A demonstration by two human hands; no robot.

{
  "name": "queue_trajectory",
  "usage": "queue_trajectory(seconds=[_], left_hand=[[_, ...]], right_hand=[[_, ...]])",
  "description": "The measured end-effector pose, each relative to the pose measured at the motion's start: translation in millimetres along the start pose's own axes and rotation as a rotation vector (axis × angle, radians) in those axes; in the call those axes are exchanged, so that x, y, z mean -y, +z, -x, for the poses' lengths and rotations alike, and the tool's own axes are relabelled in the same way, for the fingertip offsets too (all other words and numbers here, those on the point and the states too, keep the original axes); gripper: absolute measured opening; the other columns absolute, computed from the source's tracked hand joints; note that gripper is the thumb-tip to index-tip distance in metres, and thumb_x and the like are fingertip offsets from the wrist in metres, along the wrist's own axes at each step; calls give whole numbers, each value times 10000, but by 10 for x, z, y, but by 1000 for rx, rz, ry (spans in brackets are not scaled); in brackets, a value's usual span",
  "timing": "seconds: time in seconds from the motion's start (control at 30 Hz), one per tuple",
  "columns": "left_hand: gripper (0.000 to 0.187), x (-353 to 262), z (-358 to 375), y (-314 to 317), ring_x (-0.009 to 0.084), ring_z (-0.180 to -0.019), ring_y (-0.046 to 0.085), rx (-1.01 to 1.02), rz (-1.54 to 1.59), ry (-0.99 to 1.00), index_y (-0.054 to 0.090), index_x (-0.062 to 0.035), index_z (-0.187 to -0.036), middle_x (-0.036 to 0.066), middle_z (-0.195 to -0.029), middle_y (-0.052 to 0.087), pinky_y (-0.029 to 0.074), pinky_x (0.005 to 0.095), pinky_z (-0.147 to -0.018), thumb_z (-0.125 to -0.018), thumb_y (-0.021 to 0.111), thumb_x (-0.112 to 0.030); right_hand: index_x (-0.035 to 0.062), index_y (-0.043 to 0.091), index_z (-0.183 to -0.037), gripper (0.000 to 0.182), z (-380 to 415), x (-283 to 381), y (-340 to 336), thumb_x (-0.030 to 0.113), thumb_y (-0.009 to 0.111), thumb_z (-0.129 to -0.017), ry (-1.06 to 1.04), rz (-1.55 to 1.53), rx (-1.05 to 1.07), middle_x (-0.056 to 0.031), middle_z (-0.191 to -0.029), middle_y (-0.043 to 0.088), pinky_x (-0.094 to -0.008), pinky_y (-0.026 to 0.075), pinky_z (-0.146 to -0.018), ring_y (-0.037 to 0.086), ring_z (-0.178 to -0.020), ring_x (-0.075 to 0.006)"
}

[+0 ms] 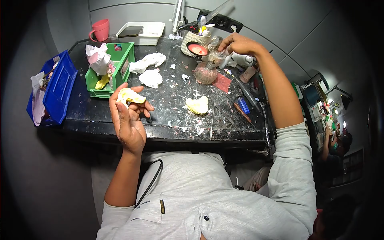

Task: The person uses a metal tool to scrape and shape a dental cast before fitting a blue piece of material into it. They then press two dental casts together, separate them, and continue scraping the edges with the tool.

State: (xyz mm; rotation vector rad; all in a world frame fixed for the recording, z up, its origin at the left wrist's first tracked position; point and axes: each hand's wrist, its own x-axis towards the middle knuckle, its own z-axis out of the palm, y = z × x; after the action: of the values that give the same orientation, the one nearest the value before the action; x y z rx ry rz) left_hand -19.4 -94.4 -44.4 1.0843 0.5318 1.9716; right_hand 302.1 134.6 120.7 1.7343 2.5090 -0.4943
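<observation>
My left hand [131,116] is raised over the near left part of the black table, its fingers curled round a pale yellow cast piece [130,96] that looks like a dental model. On the far side, my right hand [237,44] reaches down with bent fingers at a clear container [215,57]; what the fingertips pinch is hidden. Just below it stands a round glass vessel [205,73], beside a pink-red sheet [222,83]. A second pale yellow cast piece [197,105] lies on the table between my hands.
Crumpled white tissues [151,78] lie by a green bin [131,60]; a blue bin [60,94] stands left. A patterned pot [188,45] holds tools. Thin metal tools, a blue lighter [243,105] and scraps litter the table [160,130]. Other people sit far right.
</observation>
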Motion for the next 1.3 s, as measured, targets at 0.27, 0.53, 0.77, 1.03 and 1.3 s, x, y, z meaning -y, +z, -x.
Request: queue_trajectory(seconds=[0.27,0.53,0.77,1.03,1.3], left_hand=[[593,3,-7,-8,206,-781,629,11,-7,-9,363,19,-1438,243,-1227,596,472,268,-659,-1097,317,-463],[603,-2,0,7,208,-771,624,-3,-24,-14,388,19,-1430,236,-1211,604,471,271,-662,-1095,308,-476],[598,2,-6,1,212,-768,622,10,-18,-13,391,18,-1422,239,-1209,601,472,272,-671,-1094,307,-475],[557,-17,-8,-13,191,-786,626,36,19,-9,357,20,-1423,226,-1223,593,475,268,-679,-1098,336,-432],[556,-16,-4,-2,190,-782,626,35,4,-10,361,21,-1419,223,-1214,597,476,267,-673,-1097,341,-433]], right_hand=[[21,740,-1092,415,63,-184,-43,-40,559,-723,-123,-119,-80,-64,-1071,734,-324,505,-897,657,-1007,-181],[70,739,-1080,389,-61,0,15,4,573,-733,-100,298,24,-92,-1063,719,-353,497,-825,617,-967,-198],[20,754,-1095,391,-94,-31,-54,4,593,-739,-5,12,158,-69,-1101,712,-325,505,-834,615,-995,-193],[33,765,-1127,533,-37,-262,-75,-39,546,-647,-36,-234,72,-45,-1114,741,-303,504,-841,623,-998,-149],[37,762,-1119,496,38,-238,-80,-33,544,-679,-141,-315,12,-63,-1119,744,-272,496,-791,648,-1016,-131]])
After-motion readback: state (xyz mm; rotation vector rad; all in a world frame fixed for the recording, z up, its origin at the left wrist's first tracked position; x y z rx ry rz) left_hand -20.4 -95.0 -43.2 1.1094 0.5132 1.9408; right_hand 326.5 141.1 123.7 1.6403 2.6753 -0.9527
